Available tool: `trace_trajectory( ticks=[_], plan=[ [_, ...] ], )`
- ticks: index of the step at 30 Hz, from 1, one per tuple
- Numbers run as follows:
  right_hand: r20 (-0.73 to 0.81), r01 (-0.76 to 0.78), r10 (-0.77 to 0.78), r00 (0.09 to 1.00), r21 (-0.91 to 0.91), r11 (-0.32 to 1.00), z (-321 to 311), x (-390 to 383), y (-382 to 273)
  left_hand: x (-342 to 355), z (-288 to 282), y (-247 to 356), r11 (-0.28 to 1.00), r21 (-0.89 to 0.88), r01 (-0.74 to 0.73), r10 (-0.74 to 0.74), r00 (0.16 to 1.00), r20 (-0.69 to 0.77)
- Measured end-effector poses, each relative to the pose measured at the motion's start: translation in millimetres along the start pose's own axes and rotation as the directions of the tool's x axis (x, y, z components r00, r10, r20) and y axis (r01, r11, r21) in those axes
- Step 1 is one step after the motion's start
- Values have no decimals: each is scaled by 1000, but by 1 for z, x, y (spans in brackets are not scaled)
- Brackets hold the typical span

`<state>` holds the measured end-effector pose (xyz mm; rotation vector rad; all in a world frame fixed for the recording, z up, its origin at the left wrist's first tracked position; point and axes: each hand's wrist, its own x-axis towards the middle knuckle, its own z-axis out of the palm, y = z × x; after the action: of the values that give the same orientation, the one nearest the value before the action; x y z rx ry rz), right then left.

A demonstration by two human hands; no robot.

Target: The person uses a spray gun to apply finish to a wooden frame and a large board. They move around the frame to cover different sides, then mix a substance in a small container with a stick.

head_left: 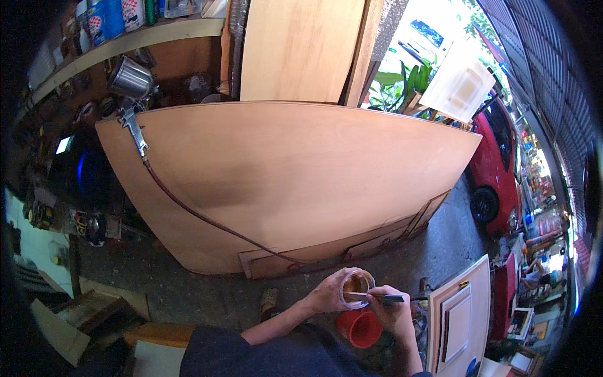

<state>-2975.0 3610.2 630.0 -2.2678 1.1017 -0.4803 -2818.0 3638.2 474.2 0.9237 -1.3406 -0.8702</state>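
Note:
Low in the head view, my left hand (326, 293) is wrapped around a clear plastic cup (355, 305) with amber-brown liquid inside. My right hand (392, 309) grips a dark-handled stirring tool (394, 299), whose flat, pale end reaches into the cup. I cannot tell whether it is a brush or a spatula. A red bucket (360, 329) sits below the two hands. Beyond them lies a big wooden panel (270, 169) with a curved far edge. Hooked on its far left corner is a metal spray gun (133, 129), with a silver cup (130, 78) on top.
A dark red hose (188, 209) runs from the spray gun across the panel. Wooden boards (352, 248) lean along the panel's near edge. At right are a framed cabinet door (463, 314) and a red car (496, 157). Bottles crowd a shelf (125, 44) at far left.

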Motion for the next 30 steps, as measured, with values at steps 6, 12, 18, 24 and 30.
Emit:
trace_trajectory(
  ticks=[6, 12, 18, 24, 30],
  plan=[
    [-4, -1, 1, 1000, 12, 1000, 2, 5, -5, 2, -8, 7, 999, 23, 46, -47, 999, 16],
    [-69, 37, -36, 997, 0, 999, -4, 5, -5, 6, -4, 3, 1000, 14, 20, -21, 999, 40],
    [-130, 79, -75, 989, 23, 997, -9, -1, 11, 11, 9, 4, 1000, 4, -15, 15, 994, 112],
    [-142, 113, -88, 986, 174, 978, -22, -15, 24, 17, 27, 14, 992, 121, 34, -51, 989, 141],
    [-137, 69, -49, 989, 148, 986, -46, -29, 52, 32, 63, 11, 998, 53, -17, 9, 987, 161]
  ],
)
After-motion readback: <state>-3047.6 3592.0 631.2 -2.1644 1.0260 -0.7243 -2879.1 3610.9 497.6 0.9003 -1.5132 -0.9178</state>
